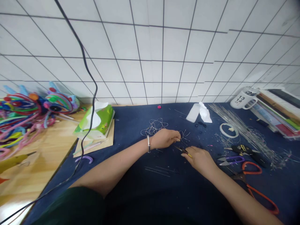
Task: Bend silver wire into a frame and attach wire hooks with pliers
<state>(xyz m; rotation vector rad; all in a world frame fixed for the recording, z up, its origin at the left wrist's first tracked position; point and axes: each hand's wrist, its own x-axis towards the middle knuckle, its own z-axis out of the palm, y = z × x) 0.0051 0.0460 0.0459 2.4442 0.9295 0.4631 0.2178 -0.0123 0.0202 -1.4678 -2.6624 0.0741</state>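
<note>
While your left hand (165,138) is closed in a pinch on thin wire (185,135), its bent ends spread just above the blue cloth (131,118), your right hand (199,157) grips small yellow-handled pliers (184,151), tips pointing toward your left. Loosely coiled wire (154,126) lies just beyond your left wrist; a few straight wires (157,169) lie nearer you, and red-handled scissors (242,177) rest to the right.
</note>
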